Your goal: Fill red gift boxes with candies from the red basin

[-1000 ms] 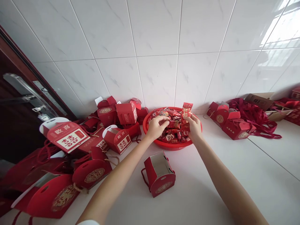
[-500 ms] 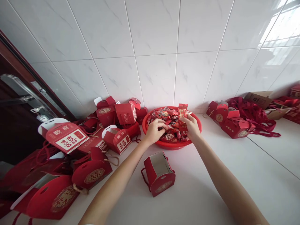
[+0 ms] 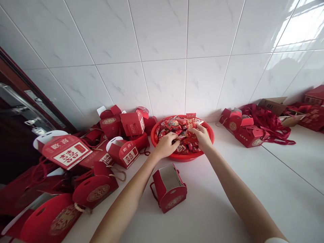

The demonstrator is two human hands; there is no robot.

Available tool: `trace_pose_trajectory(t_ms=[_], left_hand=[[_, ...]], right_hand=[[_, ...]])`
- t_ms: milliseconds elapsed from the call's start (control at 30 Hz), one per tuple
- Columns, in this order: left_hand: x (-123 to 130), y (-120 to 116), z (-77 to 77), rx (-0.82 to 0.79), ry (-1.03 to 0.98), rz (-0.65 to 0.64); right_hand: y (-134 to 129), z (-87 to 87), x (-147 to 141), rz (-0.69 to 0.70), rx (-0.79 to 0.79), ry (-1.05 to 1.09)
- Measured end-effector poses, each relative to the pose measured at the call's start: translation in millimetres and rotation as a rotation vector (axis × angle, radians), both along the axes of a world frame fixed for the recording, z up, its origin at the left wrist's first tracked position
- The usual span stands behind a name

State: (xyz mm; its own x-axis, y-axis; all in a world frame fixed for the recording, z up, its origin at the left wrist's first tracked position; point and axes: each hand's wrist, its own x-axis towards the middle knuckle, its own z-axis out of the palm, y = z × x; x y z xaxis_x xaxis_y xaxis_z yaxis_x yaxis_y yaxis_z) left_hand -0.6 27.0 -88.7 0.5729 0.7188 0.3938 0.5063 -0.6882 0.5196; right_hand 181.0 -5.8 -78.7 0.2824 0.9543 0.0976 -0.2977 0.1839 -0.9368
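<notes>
A round red plastic basket (image 3: pixel 186 157) full of wrapped candies (image 3: pixel 174 123) stands against the tiled wall. My right hand (image 3: pixel 202 135), over its right part, pinches a flat red packet (image 3: pixel 191 120) with gold print. Over the basket's front left, my left hand (image 3: pixel 167 144) reaches into the candies with its fingers bent together; what they hold, if anything, is hidden. An open red gift box (image 3: pixel 169 192) with a cord handle stands on the white surface, in front of the basket and between my forearms.
Several red gift boxes (image 3: pixel 71 150) crowd the left side. More boxes (image 3: pixel 251 136), dark red ribbons (image 3: pixel 265 123) and an open cardboard box (image 3: pixel 291 119) lie at the right. A door with a metal handle (image 3: pixel 15 109) is far left.
The whole view has shifted a little, so things appear farther left. My left hand has its fingers lower among the candies. My right hand still holds the red packet.
</notes>
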Motion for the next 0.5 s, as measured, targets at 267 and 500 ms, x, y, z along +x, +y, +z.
trace_pose_trajectory(t_ms=[267, 500], left_hand=[[1.4, -2.0, 0.3, -0.007, 0.014, -0.007], [0.5, -4.8, 1.7, -0.013, 0.001, -0.01]], right_hand=[[-2.2, 0.8, -1.9, 0.076, 0.017, -0.135], [-2.8, 1.6, -3.9, 0.078, 0.009, -0.147]])
